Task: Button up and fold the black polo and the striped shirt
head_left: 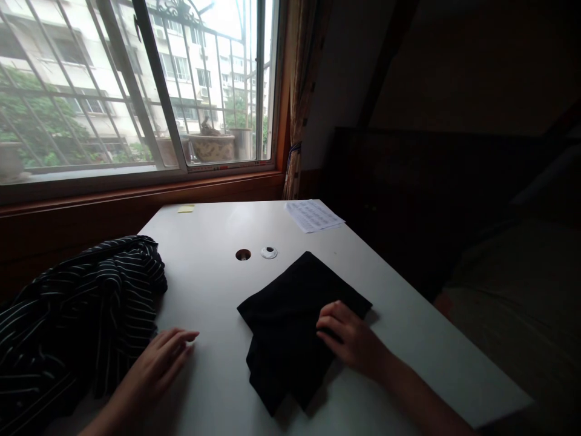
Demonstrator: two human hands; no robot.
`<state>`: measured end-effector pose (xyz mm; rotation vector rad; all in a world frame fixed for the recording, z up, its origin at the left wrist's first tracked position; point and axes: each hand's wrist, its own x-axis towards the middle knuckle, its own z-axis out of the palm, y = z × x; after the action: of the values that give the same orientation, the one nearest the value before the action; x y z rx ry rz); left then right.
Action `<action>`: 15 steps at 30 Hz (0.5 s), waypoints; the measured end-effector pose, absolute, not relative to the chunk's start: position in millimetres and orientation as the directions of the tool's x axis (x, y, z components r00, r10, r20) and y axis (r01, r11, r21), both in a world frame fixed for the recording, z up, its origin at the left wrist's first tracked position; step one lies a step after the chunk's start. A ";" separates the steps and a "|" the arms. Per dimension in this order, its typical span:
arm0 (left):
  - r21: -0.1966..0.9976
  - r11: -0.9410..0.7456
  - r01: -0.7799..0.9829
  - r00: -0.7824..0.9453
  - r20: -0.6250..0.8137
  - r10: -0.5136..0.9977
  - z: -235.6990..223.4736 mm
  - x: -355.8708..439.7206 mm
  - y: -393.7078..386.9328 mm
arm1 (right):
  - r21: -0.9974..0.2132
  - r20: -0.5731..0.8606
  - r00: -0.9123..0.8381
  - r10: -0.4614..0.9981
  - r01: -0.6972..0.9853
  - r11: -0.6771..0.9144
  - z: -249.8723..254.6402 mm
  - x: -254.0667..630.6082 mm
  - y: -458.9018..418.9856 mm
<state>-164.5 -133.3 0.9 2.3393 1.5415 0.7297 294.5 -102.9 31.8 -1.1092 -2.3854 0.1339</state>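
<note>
A folded black garment lies at an angle on the white table, with two uneven ends pointing toward me. My right hand is at its right side, with curled fingers closed on the dark cloth. The fingertips are partly lost against the black. To the left of the garment, my left hand is over the table with its fingers stretched out and nothing in them. Close by it on the left is a heaped black cloth with white stripes.
The white table has a round cable hole with its loose cover alongside. Printed sheets lie at the far right corner, a yellow note at the far left. Beyond stands a barred window with a tied curtain.
</note>
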 end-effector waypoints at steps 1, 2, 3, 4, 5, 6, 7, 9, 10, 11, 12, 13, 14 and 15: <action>0.456 -0.410 0.790 0.325 0.254 0.911 4.4 -156.9 -128.4 | -0.315 0.366 -0.595 0.715 0.644 0.697 33.5 286.5 -114.6; 0.451 -0.411 0.792 0.338 0.238 0.911 8.0 -148.0 -122.4 | -0.337 0.340 -0.632 0.696 0.610 0.718 34.8 280.2 -124.7; 0.448 -0.420 0.790 0.352 0.229 0.907 11.5 -138.0 -115.2 | -0.352 0.320 -0.656 0.684 0.588 0.728 35.9 275.6 -133.1; 0.449 -0.438 0.779 0.373 0.231 0.899 14.8 -127.3 -107.0 | -0.359 0.302 -0.667 0.681 0.582 0.730 36.6 272.6 -139.7; 0.454 -0.457 0.765 0.389 0.239 0.890 17.5 -116.2 -97.8 | -0.356 0.290 -0.676 0.678 0.581 0.732 37.2 271.0 -144.5; 0.465 -0.468 0.752 0.402 0.239 0.884 19.7 -104.9 -87.7 | -0.344 0.281 -0.683 0.675 0.584 0.735 37.7 270.3 -147.9; 0.480 -0.471 0.740 0.407 0.239 0.882 21.2 -93.9 -77.1 | -0.326 0.271 -0.692 0.669 0.588 0.740 38.0 270.2 -150.2; 0.530 -0.442 0.723 0.403 0.197 0.894 23.1 -73.8 -55.7 | -0.278 0.254 -0.721 0.645 0.585 0.762 38.1 270.1 -152.8; 0.565 -0.419 0.711 0.410 0.151 0.899 23.7 -65.2 -45.7 | -0.254 0.244 -0.737 0.630 0.578 0.776 37.7 269.5 -153.7; 0.602 -0.381 0.702 0.416 0.087 0.905 24.1 -57.9 -36.7 | -0.230 0.240 -0.753 0.613 0.569 0.790 36.9 268.5 -154.5; 0.630 -0.341 0.698 0.423 0.021 0.906 24.6 -52.0 -28.9 | -0.206 0.239 -0.766 0.596 0.560 0.802 35.4 267.0 -155.1; 0.643 -0.320 0.696 0.433 -0.020 0.901 25.0 -47.4 -22.5 | -0.183 0.243 -0.777 0.581 0.551 0.814 33.4 265.2 -155.7; 0.650 -0.303 0.697 0.440 -0.055 0.896 25.4 -44.2 -17.4 | -0.160 0.248 -0.784 0.569 0.546 0.822 30.7 263.1 -156.0; 0.653 -0.292 0.699 0.446 -0.078 0.892 25.6 -42.2 -13.6 | -0.137 0.251 -0.789 0.561 0.544 0.828 27.7 261.0 -156.0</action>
<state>-42.2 -13.6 25.6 2.0782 1.3268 0.4010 261.0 -156.0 27.7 -0.8434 -2.7289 0.0831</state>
